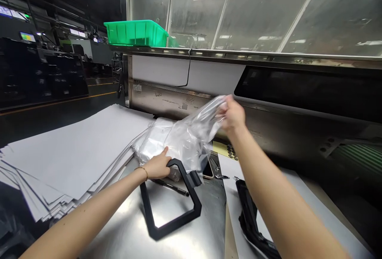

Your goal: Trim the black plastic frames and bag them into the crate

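My left hand (156,166) grips the top corner of a black angular plastic frame (151,221), with its index finger stretched out against a pile of clear plastic bags (153,139). The frame hangs tilted over the metal tabletop, and a small block-shaped clip sticks out from its right side. Farther up and to the right, my right hand (234,113) is closed on the end of a clear plastic bag (193,125), pulling it taut up from the pile. That hand is slightly blurred.
A tall stack of white sheets (83,147) stands at left. A pen (173,187) lies on the metal table (191,243), and a phone (209,170) is partly hidden behind the bag. More black frames (253,223) rest at right. A green bin (135,33) sits on the ledge above.
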Available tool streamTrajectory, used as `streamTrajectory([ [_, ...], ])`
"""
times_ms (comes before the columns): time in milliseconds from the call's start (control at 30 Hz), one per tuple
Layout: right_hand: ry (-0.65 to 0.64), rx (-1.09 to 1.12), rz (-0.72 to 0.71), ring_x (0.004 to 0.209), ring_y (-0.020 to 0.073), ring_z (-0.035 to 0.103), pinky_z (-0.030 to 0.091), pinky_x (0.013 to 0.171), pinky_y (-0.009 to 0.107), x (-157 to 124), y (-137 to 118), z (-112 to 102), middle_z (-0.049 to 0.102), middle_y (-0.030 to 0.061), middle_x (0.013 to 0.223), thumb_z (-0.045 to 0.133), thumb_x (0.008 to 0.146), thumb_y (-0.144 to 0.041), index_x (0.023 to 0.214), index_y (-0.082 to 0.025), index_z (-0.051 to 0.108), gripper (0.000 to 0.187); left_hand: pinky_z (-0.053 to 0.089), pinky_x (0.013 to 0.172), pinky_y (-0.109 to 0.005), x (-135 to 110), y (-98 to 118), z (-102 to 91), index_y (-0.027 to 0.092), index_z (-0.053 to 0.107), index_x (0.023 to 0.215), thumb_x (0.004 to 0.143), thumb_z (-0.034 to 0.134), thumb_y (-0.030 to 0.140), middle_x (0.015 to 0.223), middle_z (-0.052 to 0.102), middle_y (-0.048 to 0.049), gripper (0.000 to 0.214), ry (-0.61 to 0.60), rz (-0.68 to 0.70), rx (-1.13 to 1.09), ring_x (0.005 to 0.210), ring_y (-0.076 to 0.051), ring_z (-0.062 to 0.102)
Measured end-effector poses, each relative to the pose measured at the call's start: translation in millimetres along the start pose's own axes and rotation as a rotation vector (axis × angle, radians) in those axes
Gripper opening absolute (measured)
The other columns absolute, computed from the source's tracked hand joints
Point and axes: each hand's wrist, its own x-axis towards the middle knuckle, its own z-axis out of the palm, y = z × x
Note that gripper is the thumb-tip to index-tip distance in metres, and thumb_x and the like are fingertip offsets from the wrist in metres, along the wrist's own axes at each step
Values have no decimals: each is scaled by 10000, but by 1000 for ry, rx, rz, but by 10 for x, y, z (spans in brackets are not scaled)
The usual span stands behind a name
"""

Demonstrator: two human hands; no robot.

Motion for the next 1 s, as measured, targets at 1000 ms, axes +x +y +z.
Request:
streamTrajectory([
  [1000, -727, -489, -159, 504, 107, 417, 307, 488, 230, -2731, -478, 480, 473, 5, 532, 481, 760, -354, 677, -173, 645, 258, 248, 278, -174, -2154, 318, 294, 164, 527, 918, 694, 522, 401, 621, 501, 27, 326, 98, -226, -1041, 304, -21, 356],
])
